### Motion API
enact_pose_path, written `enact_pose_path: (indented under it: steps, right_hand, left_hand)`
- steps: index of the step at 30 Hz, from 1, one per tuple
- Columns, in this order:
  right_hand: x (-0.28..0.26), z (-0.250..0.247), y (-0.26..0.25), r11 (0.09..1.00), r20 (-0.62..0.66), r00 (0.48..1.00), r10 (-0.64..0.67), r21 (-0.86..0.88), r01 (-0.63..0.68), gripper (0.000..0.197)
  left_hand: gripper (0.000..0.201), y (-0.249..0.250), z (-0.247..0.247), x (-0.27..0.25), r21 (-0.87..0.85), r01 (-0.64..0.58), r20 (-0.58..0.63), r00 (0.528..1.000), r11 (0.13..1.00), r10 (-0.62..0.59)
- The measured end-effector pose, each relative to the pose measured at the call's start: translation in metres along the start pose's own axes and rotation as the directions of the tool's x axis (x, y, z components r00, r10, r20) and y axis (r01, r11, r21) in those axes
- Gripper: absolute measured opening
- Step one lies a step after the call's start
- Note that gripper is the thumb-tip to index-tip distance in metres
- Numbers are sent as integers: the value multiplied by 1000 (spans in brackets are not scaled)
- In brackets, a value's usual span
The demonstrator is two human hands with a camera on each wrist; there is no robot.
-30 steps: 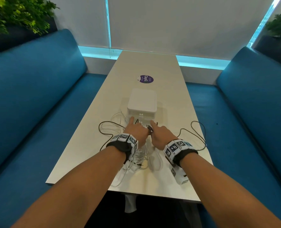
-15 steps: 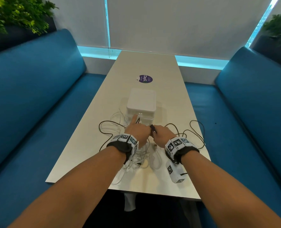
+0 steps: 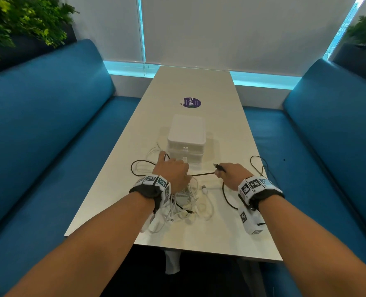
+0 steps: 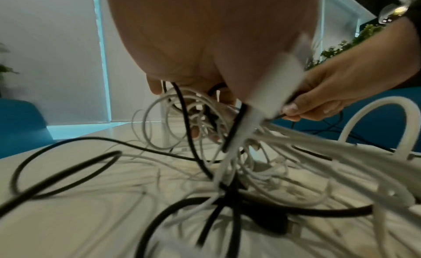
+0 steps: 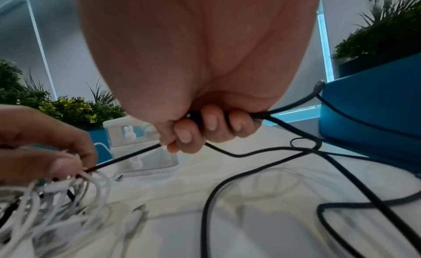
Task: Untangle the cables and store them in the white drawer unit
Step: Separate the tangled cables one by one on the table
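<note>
A white drawer unit with both drawers closed stands mid-table; its bunny knobs show in the right wrist view. In front of it lies a tangle of white cables mixed with a black cable. My left hand grips the top of the tangle, fingers curled into the strands. My right hand is fisted round the black cable near its plug. That cable runs taut between the two hands, which are about a hand's width apart.
Loops of the black cable trail to the table's right edge. A purple round sticker lies beyond the drawer unit. Blue benches flank the white table, with plants behind them.
My right hand has moved right, away from the left hand, drawing the black cable out of the tangle until it is taut. The left hand stays on the tangle.
</note>
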State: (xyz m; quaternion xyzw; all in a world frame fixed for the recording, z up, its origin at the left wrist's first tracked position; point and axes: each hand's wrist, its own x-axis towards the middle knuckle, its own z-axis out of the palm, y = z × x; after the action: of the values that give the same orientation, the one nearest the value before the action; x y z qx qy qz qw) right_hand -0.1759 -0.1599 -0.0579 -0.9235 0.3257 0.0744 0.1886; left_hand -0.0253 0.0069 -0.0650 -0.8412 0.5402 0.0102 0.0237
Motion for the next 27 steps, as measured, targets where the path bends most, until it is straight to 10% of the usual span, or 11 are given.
enact_pose_path:
  steps: [6,13,19,27]
  right_hand:
    - [-2,2,1,999,-2,1000,30,14,-30,26]
    - [-3,3,-22,996,-22,998,-52,69,54,22]
    - [-4,-2,-12,996,-27,998,-50,67,52,14]
    - [-2,3,23,997,-39,996,75,-9,-76,17]
  left_hand:
    - [40,-29,-3,-14,-253,-8,26,1000,967,15]
    - [38,-1,-34,1,127,-65,111,992,990,51]
    - [29,22,-7,3,-179,96,102,992,979,-78]
    - [29,8,13,-3,74,-25,82,996,997,19]
